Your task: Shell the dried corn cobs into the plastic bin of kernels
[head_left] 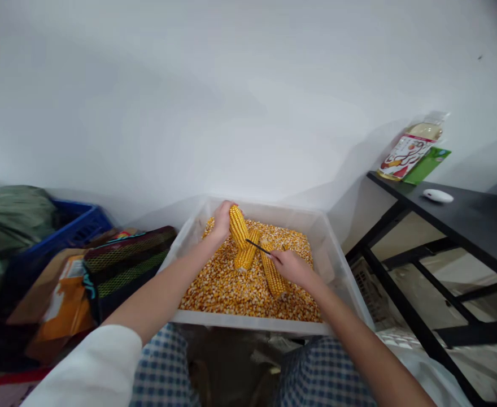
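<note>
A white wall (248, 96) fills the view at 12 o'clock, with the black tabletop (477, 226) at 3 and a blue crate (83, 220) between 9 and 10. In the middle sits the whitish bin (257, 324), close before the person's knees, probably so both arms reach in easily and its raised walls catch loose kernels (218, 297).

Three cobs show inside. One rests at the kernels' centre (245, 260); another lies at its 4 o'clock (276, 280), partly behind the right hand. The upper cob (238, 226) is tilted, its top toward 11, seemingly to offer its rows to the tool.

The left hand (223, 219), at the bin's 11 o'clock, is closed around that cob's upper end (its fingertips are mostly hidden), forearm slanting up from 7. The right hand (288, 265), coming from 5, pinches a thin dark tool (257, 246) pointing to 10; its tip meets or nearly meets the cob.
</note>
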A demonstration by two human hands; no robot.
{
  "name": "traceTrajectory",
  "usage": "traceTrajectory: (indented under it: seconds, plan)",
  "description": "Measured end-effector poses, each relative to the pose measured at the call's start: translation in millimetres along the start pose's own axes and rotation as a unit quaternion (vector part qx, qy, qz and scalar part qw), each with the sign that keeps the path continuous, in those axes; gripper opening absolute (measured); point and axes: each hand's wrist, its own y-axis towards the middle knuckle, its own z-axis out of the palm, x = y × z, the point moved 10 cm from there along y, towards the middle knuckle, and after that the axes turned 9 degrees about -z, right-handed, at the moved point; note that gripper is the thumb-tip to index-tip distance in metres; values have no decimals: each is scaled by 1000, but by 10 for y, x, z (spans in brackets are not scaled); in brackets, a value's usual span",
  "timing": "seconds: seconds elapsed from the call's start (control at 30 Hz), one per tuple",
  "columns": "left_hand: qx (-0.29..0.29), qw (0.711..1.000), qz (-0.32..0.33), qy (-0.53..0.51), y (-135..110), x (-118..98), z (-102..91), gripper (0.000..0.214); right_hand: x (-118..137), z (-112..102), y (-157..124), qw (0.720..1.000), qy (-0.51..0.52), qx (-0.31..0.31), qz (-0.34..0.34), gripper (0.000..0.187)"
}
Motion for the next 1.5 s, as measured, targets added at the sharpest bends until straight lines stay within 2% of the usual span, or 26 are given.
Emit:
traceTrajectory:
  seconds: [0.17,0.37,0.5,0.57,0.73,0.8,0.9,0.97,1.1,1.13,1.3,1.37,1.5]
  plan:
    - [-1,999,35,36,-52,-60,116,16,-20,-11,-4,998,-51,-10,21,38]
    - [-29,999,14,15,9,-9,12,11,-27,157,124,995,94,18,-24,43]
    - [-35,999,2,5,43,23,-37,12,-28,25,102,1000,-22,-12,2,34]
    - [-40,999,-1,3,42,30,-44,12,5,-41,93,999,-47,-19,1,31]
    - [-47,999,10,12,1,-2,-11,9,35,42,115,995,93,40,-12,40]
    - [-44,999,9,19,2,-1,-1,8,46,-20,117,999,49,22,-11,36]
    - [-55,998,7,22,30,14,-60,7,107,-131,107,998,-70,-3,-5,25]
    - [-64,998,11,22,39,13,-115,8,149,-126,105,998,-68,10,-4,26]
    - [-53,998,20,27,-12,-23,-90,8,174,19,91,996,52,76,1,42]
    - [-48,998,20,32,-34,-36,-61,8,167,17,87,996,47,75,2,42]
    - [-36,998,19,49,-73,-54,0,8,143,-128,96,994,-107,15,-10,27]
    - [-32,999,14,39,-41,-29,-30,8,153,-106,124,996,-85,16,-26,28]
    - [-30,999,-32,-22,18,83,-114,8,78,8,178,998,51,37,-28,37]
